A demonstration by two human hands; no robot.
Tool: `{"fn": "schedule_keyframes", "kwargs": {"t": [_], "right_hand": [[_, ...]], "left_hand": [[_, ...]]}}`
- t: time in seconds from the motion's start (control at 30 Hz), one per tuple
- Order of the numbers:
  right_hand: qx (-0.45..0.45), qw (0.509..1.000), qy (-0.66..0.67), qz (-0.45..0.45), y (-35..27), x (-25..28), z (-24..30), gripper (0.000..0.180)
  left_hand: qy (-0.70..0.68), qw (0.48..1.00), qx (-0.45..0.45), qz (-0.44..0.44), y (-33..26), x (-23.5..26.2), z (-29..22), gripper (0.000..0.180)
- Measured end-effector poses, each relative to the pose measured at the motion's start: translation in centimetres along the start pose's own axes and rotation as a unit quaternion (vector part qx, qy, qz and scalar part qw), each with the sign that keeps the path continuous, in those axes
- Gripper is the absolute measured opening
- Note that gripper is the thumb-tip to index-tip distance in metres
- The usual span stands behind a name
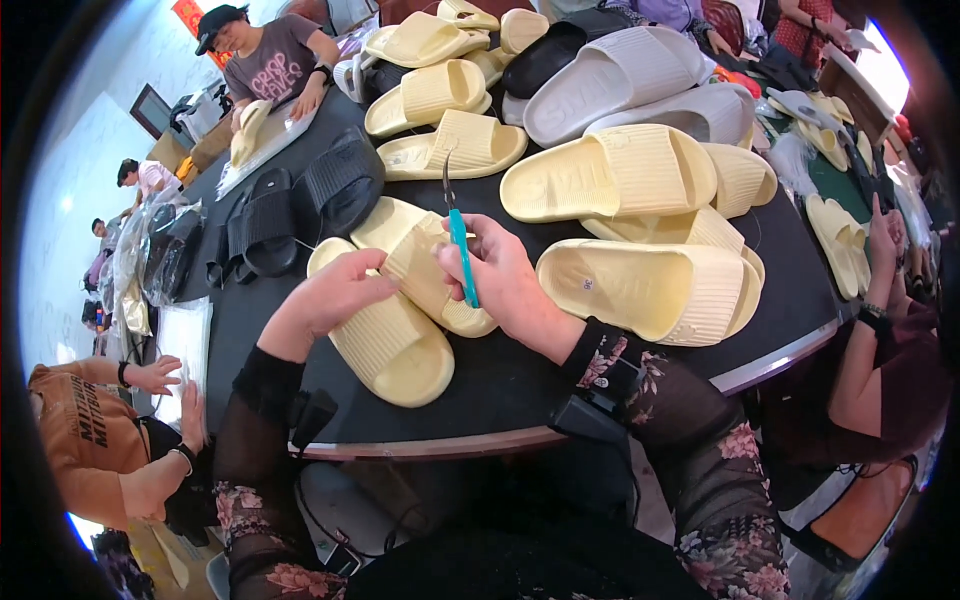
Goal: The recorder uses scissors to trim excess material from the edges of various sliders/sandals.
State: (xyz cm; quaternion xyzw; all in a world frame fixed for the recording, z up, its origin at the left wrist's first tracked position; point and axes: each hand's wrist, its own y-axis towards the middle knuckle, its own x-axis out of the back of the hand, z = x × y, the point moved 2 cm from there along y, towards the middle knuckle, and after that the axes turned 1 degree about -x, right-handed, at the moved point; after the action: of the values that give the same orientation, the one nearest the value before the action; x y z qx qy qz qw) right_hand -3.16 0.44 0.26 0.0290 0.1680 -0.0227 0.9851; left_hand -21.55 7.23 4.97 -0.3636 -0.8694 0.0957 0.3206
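Note:
My right hand (500, 280) is closed around a teal-handled hooked tool (461, 250), its thin metal shaft and curved tip pointing away from me. Below my left hand (335, 295) lies a pale yellow slide sandal (405, 350); the hand is curled against its strap, with some fingertips hidden. A second yellow slide sandal (430, 265) rests right beside it, under the tool and partly covered by my right hand. To the right, another yellow slide sandal (630, 285) lies on top of its mate.
The dark table (480, 400) carries yellow slides at the back, grey slides (620, 80) at back right, and black slides (265, 220) at left. A co-worker (270, 60) handles a yellow slide across the table. Other people work at left and right. Plastic bags (185, 340) lie at left.

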Motion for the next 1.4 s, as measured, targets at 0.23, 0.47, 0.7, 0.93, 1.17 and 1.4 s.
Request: {"fn": "schedule_keyframes", "kwargs": {"t": [0.23, 0.47, 0.7, 0.93, 1.17, 1.4], "right_hand": [[0.006, 0.999, 0.045, 0.022, -0.3, -0.1, 1.0, 0.037], [0.060, 0.991, 0.117, 0.039, -0.7, -0.1, 2.1, 0.038], [0.035, 0.993, 0.023, 0.107, -1.5, -1.1, 2.2, 0.040], [0.048, 0.942, -0.228, 0.244, -2.7, -2.6, 0.7, 0.069], [0.084, 0.907, -0.341, 0.232, -2.5, -2.3, 0.3, 0.062], [0.143, 0.879, -0.393, 0.230, -2.6, -2.4, 0.1, 0.054]], "left_hand": [[-0.218, 0.976, -0.012, 0.009, -5.1, -2.8, -0.5, 0.033], [-0.325, 0.937, -0.079, -0.104, -7.2, -1.6, 1.1, 0.033], [-0.341, 0.877, -0.187, -0.281, -7.9, -1.1, 2.3, 0.039], [-0.299, 0.836, -0.226, -0.400, -8.8, -1.6, 2.7, 0.045], [-0.287, 0.813, -0.255, -0.438, -9.3, -1.7, 2.7, 0.045], [-0.263, 0.807, -0.263, -0.459, -9.8, -1.4, 2.9, 0.043]]}}
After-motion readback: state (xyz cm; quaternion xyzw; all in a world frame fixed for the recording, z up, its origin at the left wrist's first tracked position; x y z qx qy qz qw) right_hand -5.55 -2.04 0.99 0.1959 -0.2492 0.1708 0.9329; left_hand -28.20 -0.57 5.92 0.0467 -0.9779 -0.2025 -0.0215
